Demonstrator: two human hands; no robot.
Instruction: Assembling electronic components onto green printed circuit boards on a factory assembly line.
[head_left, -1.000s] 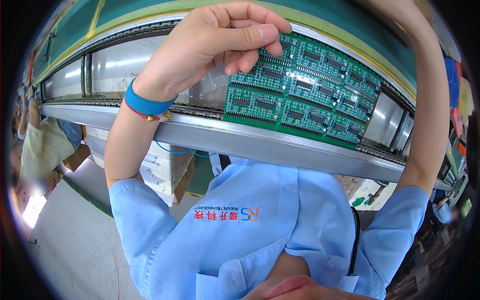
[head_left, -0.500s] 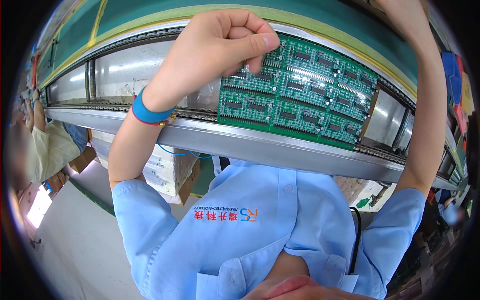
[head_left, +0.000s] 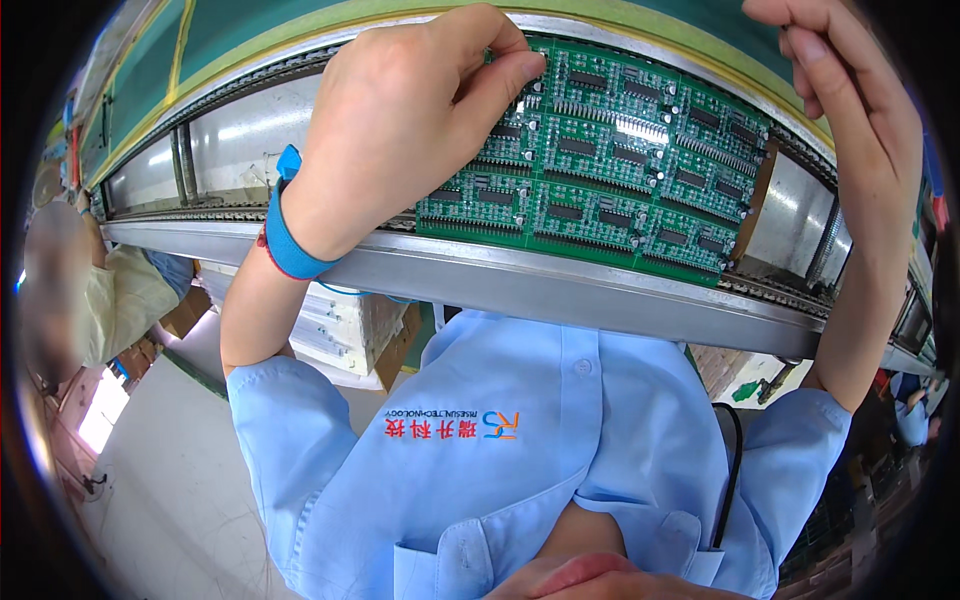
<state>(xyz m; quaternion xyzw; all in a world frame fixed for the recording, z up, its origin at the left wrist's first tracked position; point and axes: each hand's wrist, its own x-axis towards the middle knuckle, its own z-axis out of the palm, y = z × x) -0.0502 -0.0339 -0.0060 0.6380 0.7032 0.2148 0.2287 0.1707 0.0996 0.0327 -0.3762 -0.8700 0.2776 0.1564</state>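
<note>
A panel of joined green circuit boards (head_left: 600, 205) lies flat across the conveyor rails, with black chips, rows of pins and small round parts on it. My left hand (head_left: 420, 110), with a blue wrist strap (head_left: 292, 235), is over the panel's far left part. Its thumb and fingers are closed in a pinch there, and whatever lies between the fingertips is hidden. Beyond the panel's far right corner is my right hand (head_left: 850, 95). Its index finger points left, while the thumb lies against the other curled fingers; anything in them is too small to make out.
A metal conveyor rail (head_left: 480, 275) with a chain runs along the near side, between my body and the panel. A green surface with a yellow edge (head_left: 650, 22) borders the far side. White stacked material (head_left: 345, 335) stands below at the left. Another person (head_left: 110, 300) is at far left.
My right hand has come back into view from beyond the top right edge. The left hand keeps its pinch over the panel's far left part and looks larger and higher in the picture.
</note>
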